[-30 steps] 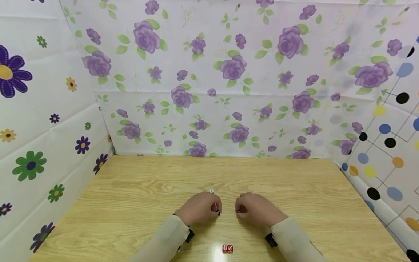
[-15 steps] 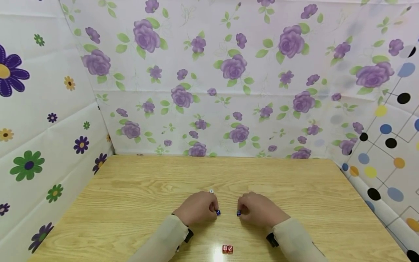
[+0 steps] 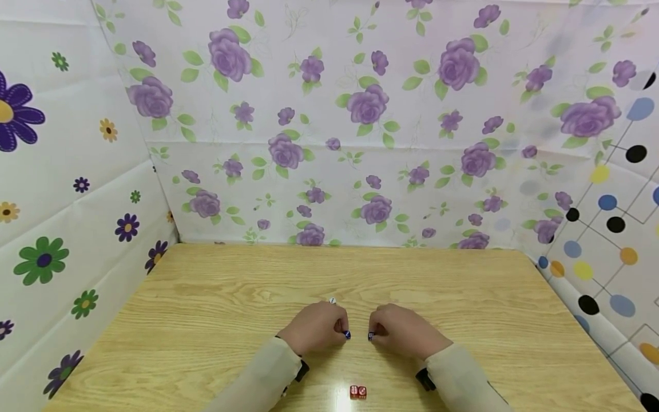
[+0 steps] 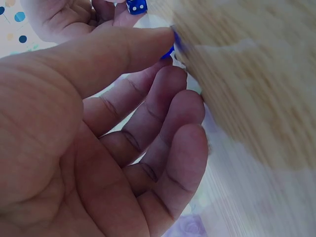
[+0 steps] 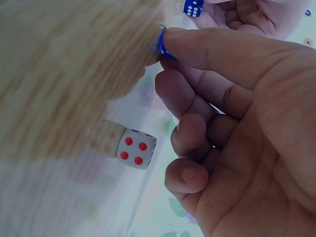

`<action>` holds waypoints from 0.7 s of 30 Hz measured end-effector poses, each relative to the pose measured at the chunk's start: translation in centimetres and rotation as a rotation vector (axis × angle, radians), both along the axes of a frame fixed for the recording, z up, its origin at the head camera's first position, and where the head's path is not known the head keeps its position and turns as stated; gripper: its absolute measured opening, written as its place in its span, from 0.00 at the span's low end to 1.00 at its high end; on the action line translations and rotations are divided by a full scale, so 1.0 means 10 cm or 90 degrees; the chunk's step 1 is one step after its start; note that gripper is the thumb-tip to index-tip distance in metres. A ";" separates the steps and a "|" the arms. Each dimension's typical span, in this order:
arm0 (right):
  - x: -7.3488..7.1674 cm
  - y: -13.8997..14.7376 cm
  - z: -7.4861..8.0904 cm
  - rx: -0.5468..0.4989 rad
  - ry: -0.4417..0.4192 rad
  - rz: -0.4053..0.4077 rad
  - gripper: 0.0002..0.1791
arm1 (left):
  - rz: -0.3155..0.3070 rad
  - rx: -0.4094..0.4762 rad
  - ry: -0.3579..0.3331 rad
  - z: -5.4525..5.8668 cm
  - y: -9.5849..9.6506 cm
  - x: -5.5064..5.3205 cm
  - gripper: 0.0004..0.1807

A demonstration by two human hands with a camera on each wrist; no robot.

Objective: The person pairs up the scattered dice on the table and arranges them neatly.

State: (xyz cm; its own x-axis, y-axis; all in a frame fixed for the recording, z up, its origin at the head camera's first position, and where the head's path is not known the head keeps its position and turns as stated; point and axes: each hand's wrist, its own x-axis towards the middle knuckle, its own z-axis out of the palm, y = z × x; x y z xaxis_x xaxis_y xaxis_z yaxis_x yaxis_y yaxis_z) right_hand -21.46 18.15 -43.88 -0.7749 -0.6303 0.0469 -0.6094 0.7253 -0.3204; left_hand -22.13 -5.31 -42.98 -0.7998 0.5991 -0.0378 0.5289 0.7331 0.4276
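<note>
Just left of the table's middle, my left hand (image 3: 316, 329) pinches a blue die (image 3: 347, 335) between thumb and index finger. Opposite it, my right hand (image 3: 407, 330) pinches a second blue die (image 3: 370, 336) in the same way. A short gap separates the two dice, which stand low over the table and face each other. In the left wrist view the left thumb (image 4: 118, 52) covers most of its die, and the remaining fingers curl inward. A white die (image 5: 137, 148) with red pips lies beyond the hands, behind my left hand in the head view.
Two red dice, a left one (image 3: 353, 391) and a right one (image 3: 362, 392), sit side by side near the front of the wooden table (image 3: 231, 274). Flower-patterned cloth (image 3: 329, 189) hangs along the back edge, with patterned cloths at both sides.
Over the last half second both hands have moved slightly toward each other, narrowing the gap between the blue dice. The red dice and the white die have stayed in place.
</note>
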 end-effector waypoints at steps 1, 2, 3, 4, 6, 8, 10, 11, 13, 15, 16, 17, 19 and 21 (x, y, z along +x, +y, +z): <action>0.01 0.00 0.01 -0.002 -0.002 0.002 0.05 | -0.003 0.000 0.000 0.00 0.01 0.00 0.05; 0.01 0.00 0.01 -0.005 -0.004 0.004 0.05 | -0.005 0.000 0.001 0.01 0.02 0.00 0.06; 0.02 0.00 0.02 -0.006 -0.006 0.005 0.05 | -0.006 0.001 0.001 0.01 0.02 0.01 0.06; 0.02 0.00 0.02 -0.007 -0.007 0.006 0.05 | -0.007 0.002 -0.001 0.01 0.03 0.01 0.06; 0.02 0.00 0.02 -0.009 -0.015 0.004 0.05 | -0.005 0.007 -0.007 0.01 0.02 0.01 0.05; 0.02 0.00 0.02 -0.007 -0.021 0.000 0.05 | 0.003 0.011 -0.015 0.02 0.01 0.01 0.05; 0.02 0.01 0.02 -0.004 -0.019 -0.006 0.05 | 0.014 0.016 -0.025 0.02 0.00 0.01 0.05; 0.02 0.02 0.02 -0.003 -0.016 -0.008 0.06 | 0.019 0.019 -0.029 0.02 0.00 0.01 0.05; 0.02 0.03 0.02 -0.002 -0.006 -0.010 0.06 | 0.025 0.021 -0.034 0.03 -0.01 0.01 0.05; 0.01 0.04 0.01 -0.004 0.002 -0.009 0.06 | 0.024 0.024 -0.034 0.03 -0.01 0.01 0.05; 0.01 0.04 0.01 -0.005 0.004 -0.008 0.06 | 0.021 0.023 -0.033 0.03 -0.01 0.01 0.04; 0.01 0.04 0.01 -0.006 0.008 -0.006 0.06 | 0.019 0.023 -0.031 0.03 0.00 0.01 0.04; 0.00 0.04 0.00 -0.007 0.013 -0.004 0.06 | 0.016 0.022 -0.027 0.03 0.01 0.01 0.04; 0.00 0.03 -0.01 -0.009 0.016 -0.002 0.06 | 0.015 0.020 -0.024 0.03 0.01 0.01 0.05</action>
